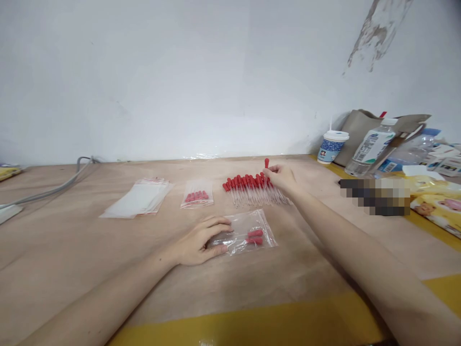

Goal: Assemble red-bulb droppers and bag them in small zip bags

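My left hand (201, 240) rests on the open end of a small clear plastic bag (248, 234) lying on the table, fingers curled on it; the bag holds two red-capped droppers. My right hand (281, 177) reaches to the far row of red-capped glass droppers (248, 188) and pinches one dropper (267, 166) upright, its red bulb above the fingers. A filled, sealed bag of droppers (197, 195) lies left of the row. A stack of empty clear bags (139, 198) lies further left.
Brown wooden table (90, 250) with a yellow strip along the near edge. At the right stand a paper cup (332, 146), a plastic bottle (370, 146), a grey bag and packages. A grey cable (54, 190) runs at the left by the white wall.
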`<state>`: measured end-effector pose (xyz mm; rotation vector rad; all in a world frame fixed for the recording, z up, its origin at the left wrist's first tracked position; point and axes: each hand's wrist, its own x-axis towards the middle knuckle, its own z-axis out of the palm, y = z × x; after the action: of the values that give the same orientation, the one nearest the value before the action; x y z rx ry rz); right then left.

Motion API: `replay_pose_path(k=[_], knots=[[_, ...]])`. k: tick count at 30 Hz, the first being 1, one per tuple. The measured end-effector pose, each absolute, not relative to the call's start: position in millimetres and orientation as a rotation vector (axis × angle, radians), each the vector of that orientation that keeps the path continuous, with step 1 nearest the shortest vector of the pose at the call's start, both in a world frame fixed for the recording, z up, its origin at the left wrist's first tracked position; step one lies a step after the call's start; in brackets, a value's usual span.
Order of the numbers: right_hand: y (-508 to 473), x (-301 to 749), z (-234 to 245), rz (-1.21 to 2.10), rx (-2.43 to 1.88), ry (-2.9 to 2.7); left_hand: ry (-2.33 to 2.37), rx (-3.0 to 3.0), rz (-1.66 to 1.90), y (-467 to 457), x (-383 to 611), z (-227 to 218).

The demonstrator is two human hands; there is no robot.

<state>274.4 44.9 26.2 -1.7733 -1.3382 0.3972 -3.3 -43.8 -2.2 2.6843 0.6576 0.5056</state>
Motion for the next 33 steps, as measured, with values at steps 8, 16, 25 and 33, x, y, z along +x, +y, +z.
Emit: replay_pose_path(k=[8, 16, 25, 33], knots=[[-30.7, 288.6, -8.2, 0.709, -1.213, -1.094, 0.715, 2.703, 0.462, -44.4, -3.5, -0.5], [-53.0, 262.1, -24.0, 1.121, -1.094, -0.906, 0.729, 2.703, 0.462, -44.5, -3.0, -0.6], [-51.4, 300.2, -16.0, 1.419, -1.269, -1.464, 0.747, 2.689, 0.439, -46.4, -2.7, 1.5], [-58.0, 275.8, -19.2, 1.319, -1.214, -1.530, 0.752, 2.662, 0.454, -45.6, -2.0, 0.2]])
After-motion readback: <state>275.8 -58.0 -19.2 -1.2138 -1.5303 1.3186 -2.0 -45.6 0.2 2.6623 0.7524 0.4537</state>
